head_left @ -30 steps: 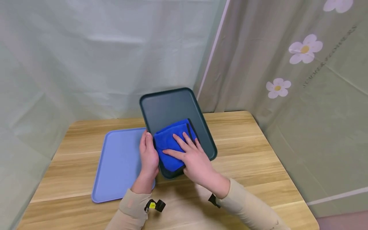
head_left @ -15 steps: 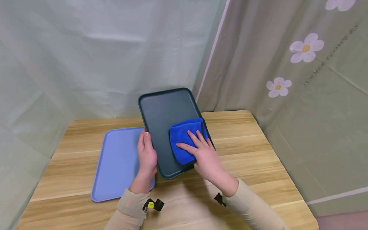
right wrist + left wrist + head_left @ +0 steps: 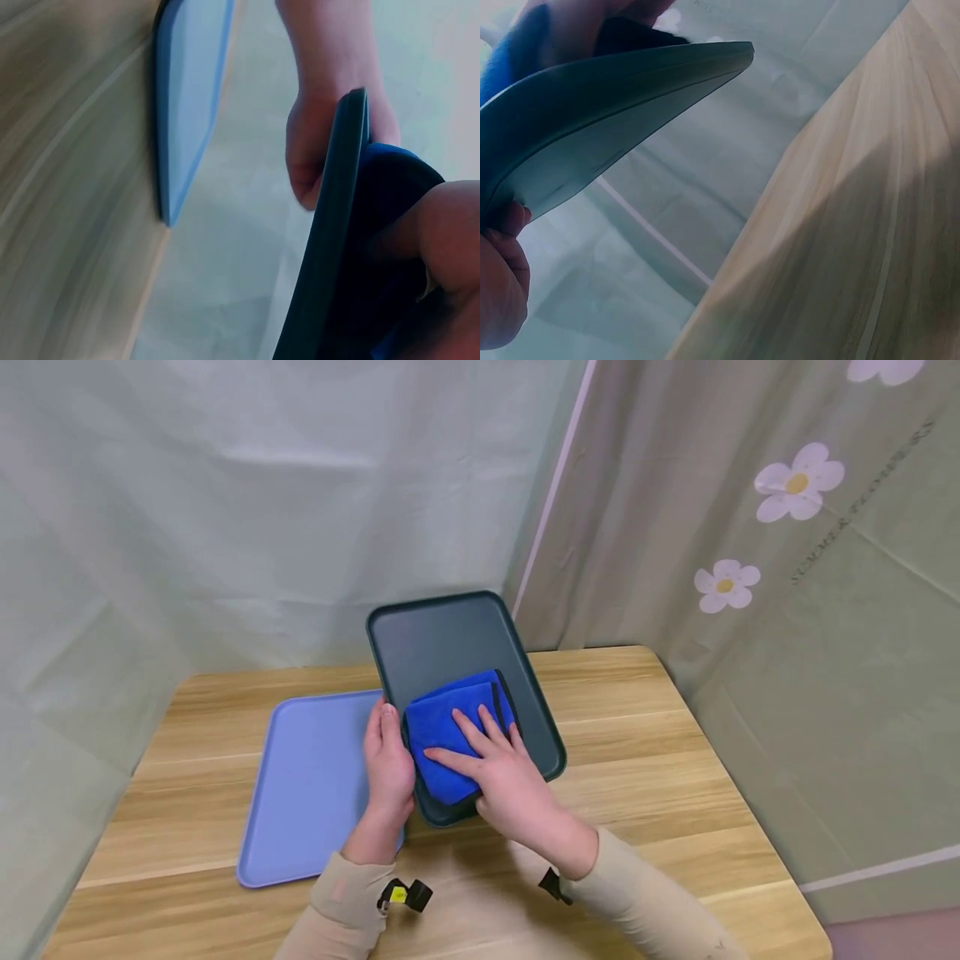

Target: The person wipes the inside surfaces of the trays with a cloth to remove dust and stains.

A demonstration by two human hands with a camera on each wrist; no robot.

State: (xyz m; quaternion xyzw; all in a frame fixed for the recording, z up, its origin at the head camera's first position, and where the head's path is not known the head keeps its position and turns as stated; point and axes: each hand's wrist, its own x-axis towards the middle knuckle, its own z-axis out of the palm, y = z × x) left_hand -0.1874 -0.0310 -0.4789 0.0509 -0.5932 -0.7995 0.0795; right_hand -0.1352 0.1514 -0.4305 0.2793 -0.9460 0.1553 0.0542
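Observation:
My left hand grips the left edge of a dark green tray, thumb on the near face and fingers curled behind it. The tray is held tilted above the table. On its lower part lies a folded blue cloth with black edging. My right hand presses the cloth against the tray with its fingers spread and straight. In the left wrist view the tray's underside shows, with left fingertips against it. The right wrist view catches the tray's rim and the dark, shadowed cloth.
A light blue tray lies flat on the wooden table, left of the held tray and partly behind the left hand. Pale curtains hang behind the table, and a flowered curtain stands along the right.
The right hand slid the cloth right toward the tray's right rim, then back down-left near the left hand. The left hand keeps its grip, and the tray shifts only slightly.

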